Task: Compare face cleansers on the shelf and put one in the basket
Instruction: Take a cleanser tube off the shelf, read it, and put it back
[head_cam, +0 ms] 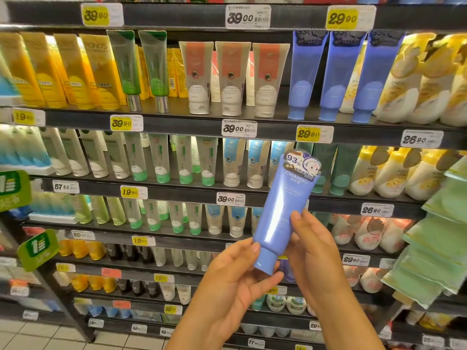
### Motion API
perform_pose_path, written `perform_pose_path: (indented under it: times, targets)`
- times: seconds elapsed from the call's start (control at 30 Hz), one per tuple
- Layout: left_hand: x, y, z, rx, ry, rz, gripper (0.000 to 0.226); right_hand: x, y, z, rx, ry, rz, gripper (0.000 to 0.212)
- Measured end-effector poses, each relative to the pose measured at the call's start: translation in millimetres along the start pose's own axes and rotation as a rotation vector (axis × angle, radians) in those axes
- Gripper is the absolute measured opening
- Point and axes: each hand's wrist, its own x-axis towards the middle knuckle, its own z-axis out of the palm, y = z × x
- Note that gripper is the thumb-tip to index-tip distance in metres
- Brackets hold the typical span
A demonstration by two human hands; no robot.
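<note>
Between the two raised hands, a blue cleanser tube (283,213) is being held up in front of the shelves, cap end down and tilted so its flat crimped top is leaning up and to the right. The left hand (232,284) is cupping the cap from below and from the left, its thumb pressing the tube just above the cap and its fingers curling beneath it. The right hand (313,251) is gripping the lower body from the right side, its thumb lying across the front of the tube while the other fingers are hidden behind it. The tube is showing the word CHANDO and a round sticker (302,164) reading 93% with a cartoon face near its top.

Behind it, the shelving (192,121) is carrying rows of standing tubes. On the top visible row, three matching blue tubes (340,74) are standing cap down, to the right of three grey tubes with orange panels (231,77) and two green tubes (141,69). Yellow tubes (65,69) are filling the far left of that row. Price tags are running along the shelf edges; a yellow price tag (308,133) reading 29.80 is sitting directly under the blue tubes. Pale green packets (434,238) are hanging at the right edge. A basket is not showing anywhere in view.
</note>
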Motion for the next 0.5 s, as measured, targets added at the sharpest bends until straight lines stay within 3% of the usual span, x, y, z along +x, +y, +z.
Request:
perform_pose_path:
  times: [0.13, 0.37, 0.5]
  targets:
    - [3.6, -1.2, -1.3, 0.1, 0.08, 0.092, 0.044, 2.4, -0.6, -0.3, -0.062, -0.011, -0.016, 0.039]
    - [6.2, -4.0, 2.2, 0.333, 0.182, 0.255, 0.027, 6.4, -1.0, -4.4, -0.099, -0.014, 0.016, 0.043]
    - [4.5, 0.0, 3.4, 0.501, 0.193, 0.358, 0.033, 9.1, -0.9, -5.7, -0.073, -0.023, 0.085, 0.035]
